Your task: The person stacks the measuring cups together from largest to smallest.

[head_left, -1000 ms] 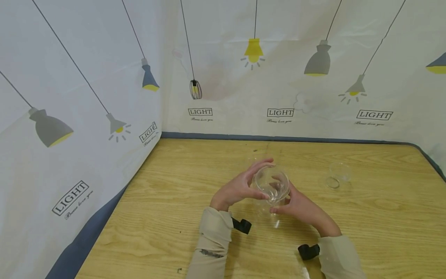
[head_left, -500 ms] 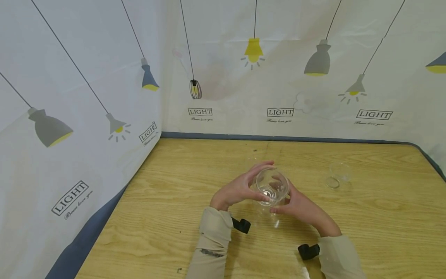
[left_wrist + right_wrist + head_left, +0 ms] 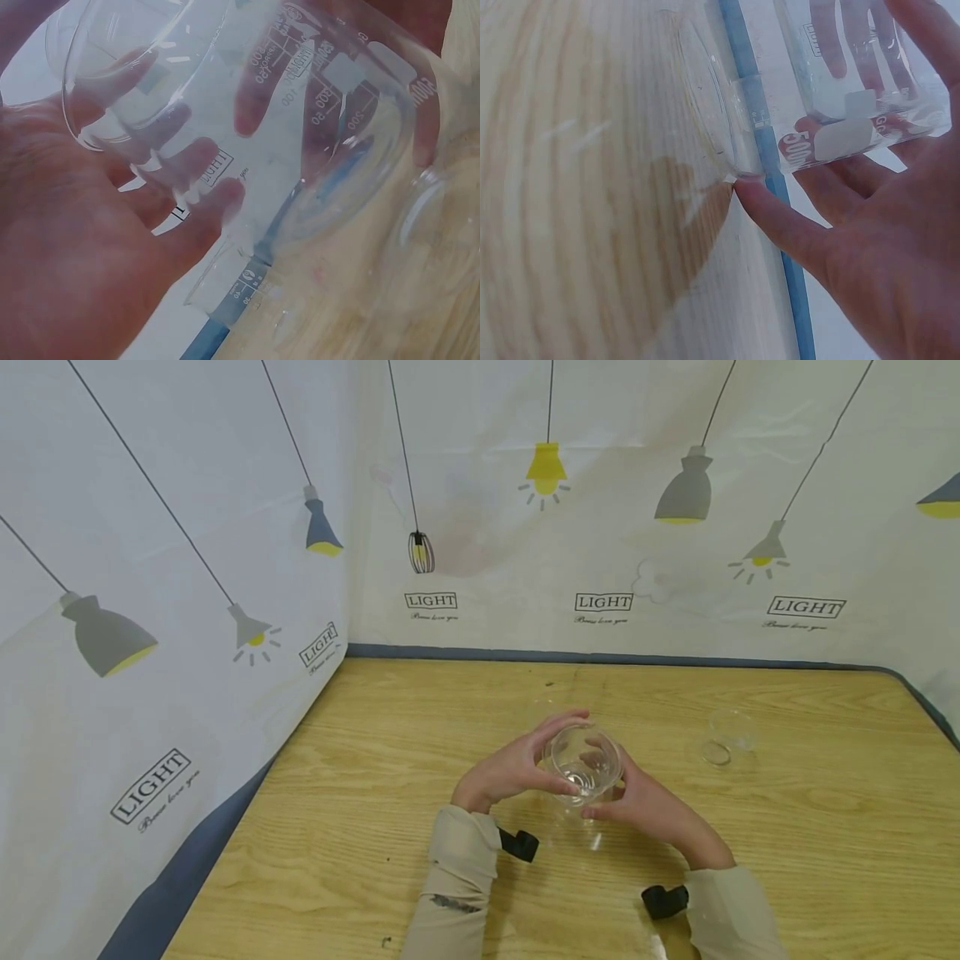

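My left hand point(image 3: 517, 764) grips a clear glass beaker point(image 3: 587, 752) from its left side, the thumb on the near wall and the fingers round the far wall. In the left wrist view this beaker's lower part sits inside a larger beaker point(image 3: 424, 90) with white printed scales. My right hand point(image 3: 641, 797) holds that larger beaker, marked 500 ml point(image 3: 802, 152), low on its right side. In the right wrist view the right thumb touches its bottom edge, close over the wooden table point(image 3: 570, 225). Both beakers are see-through and overlap, with mouths upward.
A small clear glass vessel point(image 3: 731, 731) stands on the table to the right. Behind the beakers stands another small graduated beaker point(image 3: 229, 277). A printed curtain point(image 3: 480, 527) with a blue hem borders the table at the back and left. Black wrist cameras point(image 3: 521, 846) hang at both sleeves.
The rim of the inner beaker has shifted slightly down in the head view, its base rings now showing more clearly. Both hands keep their grips almost still.
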`<state>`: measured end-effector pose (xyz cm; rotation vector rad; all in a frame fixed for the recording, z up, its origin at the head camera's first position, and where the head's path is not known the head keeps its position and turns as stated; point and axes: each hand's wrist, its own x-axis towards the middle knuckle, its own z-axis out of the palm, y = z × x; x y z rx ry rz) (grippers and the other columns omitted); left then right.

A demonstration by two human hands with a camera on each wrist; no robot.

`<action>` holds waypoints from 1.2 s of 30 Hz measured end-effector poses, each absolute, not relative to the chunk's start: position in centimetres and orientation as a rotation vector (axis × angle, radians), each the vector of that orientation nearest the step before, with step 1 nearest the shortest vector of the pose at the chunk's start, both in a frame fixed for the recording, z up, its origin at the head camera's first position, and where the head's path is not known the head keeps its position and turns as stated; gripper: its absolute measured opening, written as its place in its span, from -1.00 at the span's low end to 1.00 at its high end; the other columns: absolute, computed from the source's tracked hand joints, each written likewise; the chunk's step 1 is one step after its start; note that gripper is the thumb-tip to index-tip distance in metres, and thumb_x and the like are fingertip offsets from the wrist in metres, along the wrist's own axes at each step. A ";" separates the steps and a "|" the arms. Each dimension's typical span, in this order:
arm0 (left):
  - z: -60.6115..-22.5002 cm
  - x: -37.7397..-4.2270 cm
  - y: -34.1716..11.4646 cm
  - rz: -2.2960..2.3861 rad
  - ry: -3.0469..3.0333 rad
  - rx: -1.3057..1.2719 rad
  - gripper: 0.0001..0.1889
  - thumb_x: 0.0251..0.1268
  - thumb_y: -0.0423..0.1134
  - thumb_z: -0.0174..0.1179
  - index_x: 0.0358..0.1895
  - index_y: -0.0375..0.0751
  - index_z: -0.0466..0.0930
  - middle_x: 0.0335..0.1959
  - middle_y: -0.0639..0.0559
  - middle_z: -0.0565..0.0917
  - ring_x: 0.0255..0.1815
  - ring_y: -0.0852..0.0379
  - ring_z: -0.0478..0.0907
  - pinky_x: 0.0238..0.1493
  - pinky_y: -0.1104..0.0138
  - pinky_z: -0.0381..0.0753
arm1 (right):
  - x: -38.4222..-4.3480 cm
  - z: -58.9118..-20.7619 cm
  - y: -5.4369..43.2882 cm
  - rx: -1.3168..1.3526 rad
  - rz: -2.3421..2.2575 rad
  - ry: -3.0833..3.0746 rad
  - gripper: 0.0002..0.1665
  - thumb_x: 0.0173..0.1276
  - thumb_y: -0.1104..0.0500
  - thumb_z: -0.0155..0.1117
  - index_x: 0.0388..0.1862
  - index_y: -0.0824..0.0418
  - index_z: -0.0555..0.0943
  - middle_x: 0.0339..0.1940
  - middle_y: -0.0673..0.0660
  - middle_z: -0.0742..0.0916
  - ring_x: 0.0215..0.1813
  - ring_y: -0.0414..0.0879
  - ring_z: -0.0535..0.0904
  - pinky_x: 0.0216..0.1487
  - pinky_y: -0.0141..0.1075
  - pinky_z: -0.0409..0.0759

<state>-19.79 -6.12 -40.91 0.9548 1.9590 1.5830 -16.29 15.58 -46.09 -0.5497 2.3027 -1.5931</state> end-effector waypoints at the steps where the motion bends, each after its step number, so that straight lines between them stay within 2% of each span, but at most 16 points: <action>1: -41.2 -20.0 -6.1 1.580 1.966 0.951 -0.14 -0.07 -0.31 0.35 0.31 0.32 0.12 0.38 0.29 0.00 0.33 0.27 -0.02 0.18 -0.03 0.11 | -16.3 -46.1 15.6 -0.546 -1.595 2.301 0.13 0.01 0.11 0.41 0.37 -0.27 -0.12 0.31 0.10 0.30 0.28 0.06 0.23 0.12 0.08 0.28; 8: -42.6 -20.6 -6.1 1.574 1.972 0.938 -0.14 -0.10 -0.24 0.37 0.29 0.39 0.12 0.34 0.40 0.03 0.32 0.28 0.00 0.17 -0.05 0.09 | -16.2 -45.9 15.5 -0.514 -1.588 2.297 0.14 0.01 0.10 0.41 0.36 -0.29 -0.14 0.32 0.09 0.28 0.30 0.07 0.19 0.14 0.10 0.24; 19: -42.5 -20.4 -6.5 1.557 1.934 0.908 -0.20 -0.04 -0.18 0.34 0.29 0.33 0.14 0.30 0.36 0.13 0.33 0.18 0.04 0.20 0.02 0.09 | -16.2 -46.0 15.6 -0.517 -1.588 2.285 0.11 0.02 0.08 0.40 0.36 -0.31 -0.13 0.34 0.11 0.26 0.31 0.07 0.17 0.11 0.08 0.30; 29: -42.4 -20.4 -6.6 1.540 1.917 0.883 -0.23 -0.01 -0.19 0.32 0.28 0.35 0.14 0.28 0.31 0.19 0.30 0.30 0.07 0.23 0.03 0.05 | -16.0 -45.8 15.6 -0.526 -1.585 2.285 0.11 0.03 0.10 0.40 0.36 -0.34 -0.13 0.34 0.10 0.25 0.30 0.08 0.18 0.08 0.05 0.35; 36: -42.7 -20.6 -6.6 1.535 1.902 0.896 -0.24 0.00 -0.15 0.31 0.28 0.38 0.13 0.29 0.32 0.16 0.31 0.33 0.03 0.23 0.00 0.03 | -16.1 -45.9 15.5 -0.510 -1.570 2.295 0.11 0.02 0.08 0.40 0.35 -0.34 -0.12 0.34 0.09 0.26 0.31 0.08 0.17 0.10 0.09 0.29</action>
